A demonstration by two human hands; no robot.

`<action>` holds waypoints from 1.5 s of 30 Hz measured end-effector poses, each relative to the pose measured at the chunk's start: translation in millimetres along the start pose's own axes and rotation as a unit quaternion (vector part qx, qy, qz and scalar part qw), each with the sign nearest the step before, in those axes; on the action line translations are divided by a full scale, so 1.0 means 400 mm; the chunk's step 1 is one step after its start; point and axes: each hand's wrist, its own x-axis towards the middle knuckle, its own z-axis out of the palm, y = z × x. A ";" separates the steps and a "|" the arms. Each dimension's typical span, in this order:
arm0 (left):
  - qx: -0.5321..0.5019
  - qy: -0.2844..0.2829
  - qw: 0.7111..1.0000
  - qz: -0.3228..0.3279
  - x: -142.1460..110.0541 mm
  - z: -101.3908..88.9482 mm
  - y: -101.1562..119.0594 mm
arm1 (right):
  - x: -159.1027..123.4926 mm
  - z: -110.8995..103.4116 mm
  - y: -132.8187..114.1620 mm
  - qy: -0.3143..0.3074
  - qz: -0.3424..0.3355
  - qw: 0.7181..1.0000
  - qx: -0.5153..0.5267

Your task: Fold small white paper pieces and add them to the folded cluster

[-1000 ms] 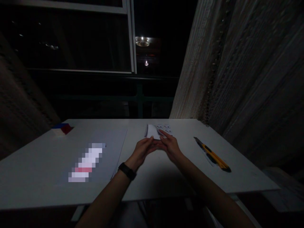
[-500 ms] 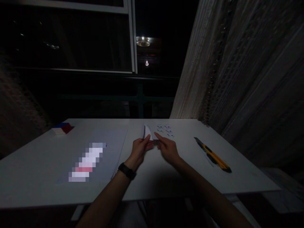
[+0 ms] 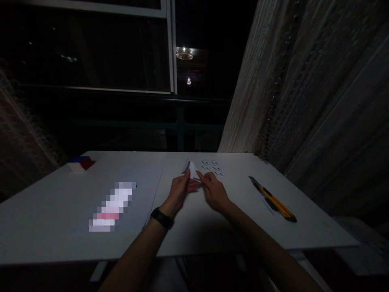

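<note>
Above the middle of the table, a small piece of white paper (image 3: 192, 170) is held between both hands, bent or folded with a raised edge. My left hand (image 3: 180, 189), with a dark watch at the wrist, pinches its left side with the thumb on top. My right hand (image 3: 216, 190) grips the lower right corner between thumb and bent index finger. Just beyond the right hand, several small paper pieces with dark marks (image 3: 215, 168) lie in rows on the table. What the marks show is too small to make out.
On the white table (image 3: 188, 239), a yellow and black utility knife (image 3: 277, 202) lies at the right. White sheets (image 3: 148, 182) lie at the left, with a blurred-out item (image 3: 114, 207) on them. A coloured cube (image 3: 80, 163) sits at the far left. Curtains (image 3: 243, 89) hang at the right.
The paper has been turned and opened out, its right part now spread between the hands. My right fingers have come in onto its corner, the index finger now more bent.
</note>
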 end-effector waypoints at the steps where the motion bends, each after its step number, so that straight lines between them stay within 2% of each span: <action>1: 0.009 -0.005 1.000 0.004 0.000 0.000 0.000 | 0.000 0.001 -0.002 -0.005 0.001 1.000 -0.015; 5: 0.030 -0.013 0.999 0.022 -0.001 -0.004 -0.002 | -0.001 0.000 -0.013 -0.031 -0.004 0.998 -0.054; 10: -0.016 -0.011 1.000 0.006 -0.002 -0.010 0.000 | -0.004 -0.002 -0.024 -0.029 -0.018 0.999 -0.023; 15: -0.015 0.002 0.999 0.040 0.003 -0.011 -0.003 | -0.004 -0.012 -0.037 -0.014 -0.027 0.998 0.062; 18: -0.002 0.003 0.999 0.050 0.004 -0.009 -0.004 | 0.002 -0.015 -0.037 0.024 0.029 0.984 0.171; 20: 0.010 0.005 0.999 0.048 0.004 -0.010 -0.005 | 0.008 -0.010 -0.030 0.034 0.108 0.951 0.288; 23: 0.042 -0.005 0.998 0.055 0.006 -0.012 -0.007 | 0.018 0.006 -0.010 -0.021 0.212 0.857 0.470; 26: 0.073 -0.021 0.995 0.069 0.008 -0.016 -0.011 | 0.021 0.018 0.006 -0.053 0.251 0.785 0.564; 29: 0.096 -0.025 0.992 0.078 0.012 -0.020 -0.017 | 0.018 0.019 0.009 -0.056 0.260 0.752 0.604; 35: 0.125 -0.020 0.987 0.095 0.018 -0.018 -0.024 | 0.017 0.016 -0.001 -0.066 0.268 0.741 0.612; 40: 0.121 -0.014 0.986 0.117 0.014 -0.006 -0.018 | 0.021 0.037 -0.020 -0.007 0.303 0.737 0.604; 42: 0.123 0.002 0.985 0.125 0.012 -0.005 -0.015 | 0.021 0.045 -0.034 0.009 0.313 0.740 0.596; 45: 0.137 0.040 0.980 0.136 0.010 -0.007 -0.010 | 0.021 0.045 -0.052 -0.001 0.307 0.752 0.584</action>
